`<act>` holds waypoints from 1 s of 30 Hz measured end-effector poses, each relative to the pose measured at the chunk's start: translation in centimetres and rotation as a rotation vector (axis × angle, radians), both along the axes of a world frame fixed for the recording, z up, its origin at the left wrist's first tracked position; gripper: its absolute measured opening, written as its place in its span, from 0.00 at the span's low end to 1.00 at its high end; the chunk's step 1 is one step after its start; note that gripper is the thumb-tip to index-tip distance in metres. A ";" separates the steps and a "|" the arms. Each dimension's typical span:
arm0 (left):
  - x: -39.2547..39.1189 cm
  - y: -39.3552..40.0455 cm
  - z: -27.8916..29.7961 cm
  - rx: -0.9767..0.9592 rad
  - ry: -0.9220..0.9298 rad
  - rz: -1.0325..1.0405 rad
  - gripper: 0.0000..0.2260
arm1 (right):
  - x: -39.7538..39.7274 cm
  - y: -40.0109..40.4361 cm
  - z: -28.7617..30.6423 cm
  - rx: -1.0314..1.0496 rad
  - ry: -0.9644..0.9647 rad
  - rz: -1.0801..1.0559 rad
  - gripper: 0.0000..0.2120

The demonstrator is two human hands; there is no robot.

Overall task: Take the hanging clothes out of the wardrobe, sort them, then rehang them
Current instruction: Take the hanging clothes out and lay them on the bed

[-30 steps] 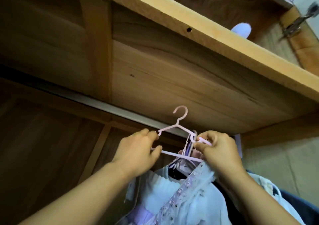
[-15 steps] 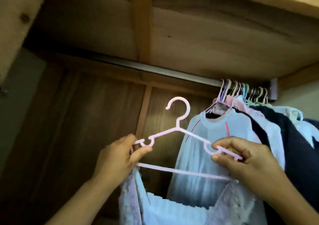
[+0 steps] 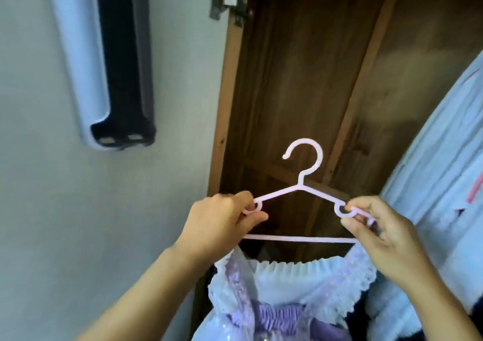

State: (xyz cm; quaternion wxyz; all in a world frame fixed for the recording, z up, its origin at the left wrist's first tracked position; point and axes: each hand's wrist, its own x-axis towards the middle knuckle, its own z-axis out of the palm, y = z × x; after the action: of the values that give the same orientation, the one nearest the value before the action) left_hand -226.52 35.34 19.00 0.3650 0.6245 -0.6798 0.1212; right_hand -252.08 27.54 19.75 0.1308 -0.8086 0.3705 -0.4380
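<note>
Head view: grey wall (image 3: 52, 210); wooden wardrobe (image 3: 300, 79)

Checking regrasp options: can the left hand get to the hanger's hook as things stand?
Probably yes. The hook stands bare above the pink hanger, nothing around it. But the left hand pinches the hanger's left end, right hand its right, so the left must release its grip first.

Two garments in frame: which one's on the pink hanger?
The lilac ruffled dress hanging below the pink hanger, between both hands. The pale blue garment at right hangs apart from it.
</note>
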 end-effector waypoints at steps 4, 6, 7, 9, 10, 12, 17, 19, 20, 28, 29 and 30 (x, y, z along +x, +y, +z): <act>1.8 9.2 -5.0 -0.014 -0.017 0.255 0.14 | 4.9 3.8 -3.6 0.002 0.030 0.231 0.10; 2.5 14.0 -7.3 -0.045 0.015 0.369 0.15 | 7.2 6.0 -5.6 -0.022 0.003 0.267 0.14; 2.9 16.6 -8.2 -0.051 0.034 0.421 0.16 | 8.3 7.1 -7.1 0.013 -0.038 0.291 0.22; 4.1 22.1 -8.8 -0.083 0.079 0.513 0.16 | 10.8 10.0 -9.8 0.171 -0.134 0.363 0.37; 4.7 24.3 -8.7 -0.108 0.078 0.556 0.16 | 11.8 11.4 -11.1 0.281 -0.169 0.406 0.41; 6.2 28.9 -8.0 -0.140 0.051 0.652 0.16 | 14.5 14.7 -14.2 0.505 -0.182 0.527 0.44; 10.3 37.8 -4.7 -0.167 0.009 0.865 0.14 | 22.1 23.2 -20.0 0.831 -0.020 0.838 0.52; 12.0 40.6 -3.4 -0.151 -0.021 0.956 0.13 | 25.3 26.7 -21.5 0.853 0.167 1.007 0.46; 12.8 41.6 -2.8 -0.143 -0.041 1.001 0.12 | 26.8 27.7 -22.8 0.805 0.275 1.056 0.49; 23.2 53.3 0.2 -0.175 0.008 1.462 0.12 | 40.8 39.5 -26.3 0.638 0.685 1.004 0.63; 24.9 55.4 0.2 -0.193 0.025 1.506 0.13 | 42.6 40.5 -26.4 0.697 0.648 0.977 0.57; 26.4 57.3 0.0 -0.202 0.033 1.543 0.13 | 43.9 41.2 -26.2 0.772 0.613 0.957 0.44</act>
State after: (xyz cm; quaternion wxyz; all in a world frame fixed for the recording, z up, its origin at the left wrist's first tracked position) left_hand -200.13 92.66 18.98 0.2427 0.8864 -0.0329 0.3928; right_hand -208.14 68.75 -6.48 0.4777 -0.8663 0.1224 0.0800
